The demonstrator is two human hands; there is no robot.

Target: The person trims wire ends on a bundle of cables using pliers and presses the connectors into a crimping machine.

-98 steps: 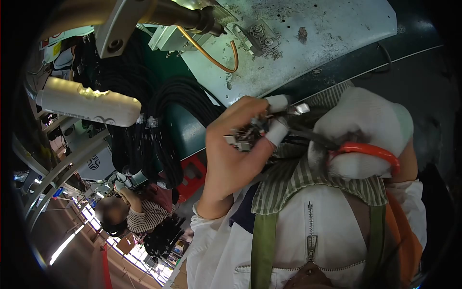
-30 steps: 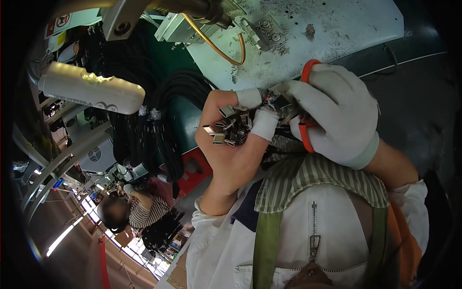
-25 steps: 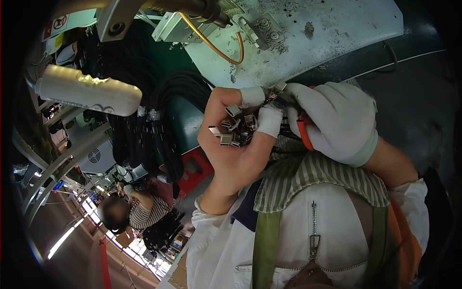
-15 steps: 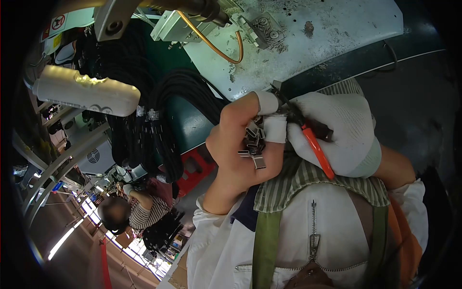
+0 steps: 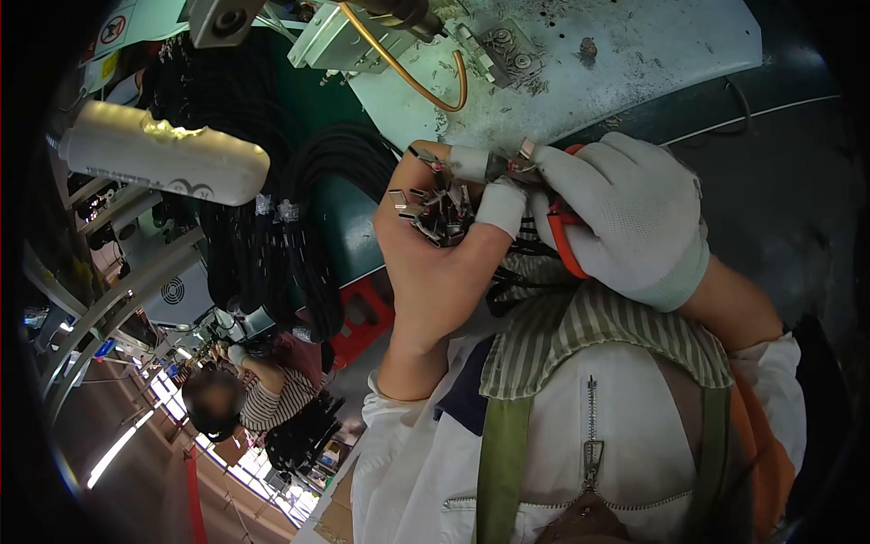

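My left hand [image 5: 435,281], bare with white tape on the thumb and a finger, is closed on a bunch of thin black cables [image 5: 521,258] with small metal plug ends [image 5: 439,213]. The plugs stick out over the palm. My right hand [image 5: 625,213], in a white knitted glove, is closed around red-handled pliers [image 5: 568,243]; their jaws are mostly hidden. Its thumb and fingertips meet the taped left fingertips at one metal plug [image 5: 526,150]. The cables come out between both hands, over the striped apron [image 5: 616,331].
Past my hands is a pale worktop [image 5: 625,54] strewn with metal scraps, with a machine fixture [image 5: 507,54] on it. Coiled black cables [image 5: 340,163] hang at the left, near a white lamp [image 5: 163,154]. A red stool [image 5: 367,317] stands below. Another person [image 5: 272,399] sits farther off.
The pliers have turned back into my gloved hand, and that hand's fingertips now reach the left fingertips. My left hand has rotated, showing more plugs and the cables below.
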